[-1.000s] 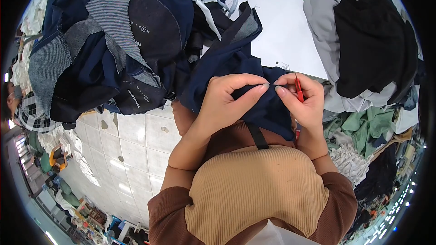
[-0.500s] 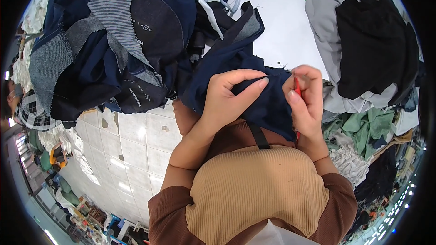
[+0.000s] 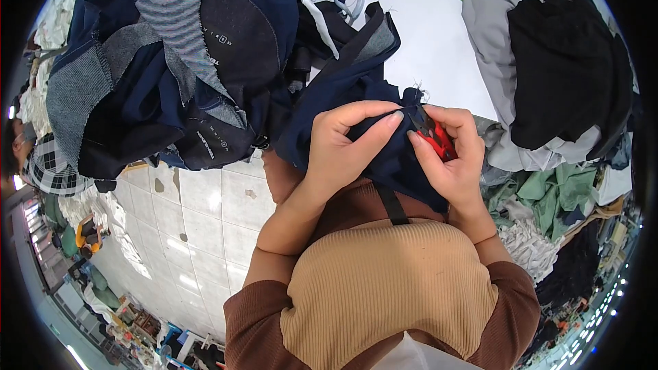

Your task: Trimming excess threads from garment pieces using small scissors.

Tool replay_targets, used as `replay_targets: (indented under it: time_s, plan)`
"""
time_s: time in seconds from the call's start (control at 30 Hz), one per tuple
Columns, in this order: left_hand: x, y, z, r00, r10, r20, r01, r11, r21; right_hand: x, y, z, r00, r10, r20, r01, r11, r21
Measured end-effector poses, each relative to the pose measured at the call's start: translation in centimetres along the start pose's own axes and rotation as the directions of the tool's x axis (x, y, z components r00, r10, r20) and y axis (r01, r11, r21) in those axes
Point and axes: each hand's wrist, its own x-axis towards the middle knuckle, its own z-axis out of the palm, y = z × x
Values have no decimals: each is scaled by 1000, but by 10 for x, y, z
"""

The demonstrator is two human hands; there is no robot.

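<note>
A navy garment (image 3: 370,92) lies over my lap and the near table edge. My left hand (image 3: 346,140) pinches its edge between thumb and forefinger. My right hand (image 3: 452,147) is closed round red-handled thread snips (image 3: 435,137), whose dark blades point up and left at the pinched edge, close to the left fingertips. Loose threads stick up from the cloth just beyond the blades. Whether the blades touch the cloth or a thread I cannot make out.
Navy garments with grey undersides (image 3: 171,62) heap up on the left. Pale blue straps (image 3: 319,10) lie on the white tabletop (image 3: 435,41). Grey cloth (image 3: 486,41) and black cloth (image 3: 562,68) are piled on the right, above green and white scraps (image 3: 541,199). Other people are far left.
My right hand has turned and moved slightly left, bringing the snips from upright in the palm to the cloth edge. The left hand keeps its pinch in nearly the same place.
</note>
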Motion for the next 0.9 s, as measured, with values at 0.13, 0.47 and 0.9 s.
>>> replay_targets:
  time_s: [0.13,0.47,0.9]
  plan:
    - [0,2,0,1000,0,-10,0,1000,1,1,0,-2,1000,-24,4,24,999,-25]
    - [0,1,2,1000,4,-16,-4,1000,-3,2,-1,-2,1000,-22,-6,22,999,-34]
    - [1,-5,3,995,94,-18,-92,993,73,5,0,-1,999,-48,-23,47,998,-30]
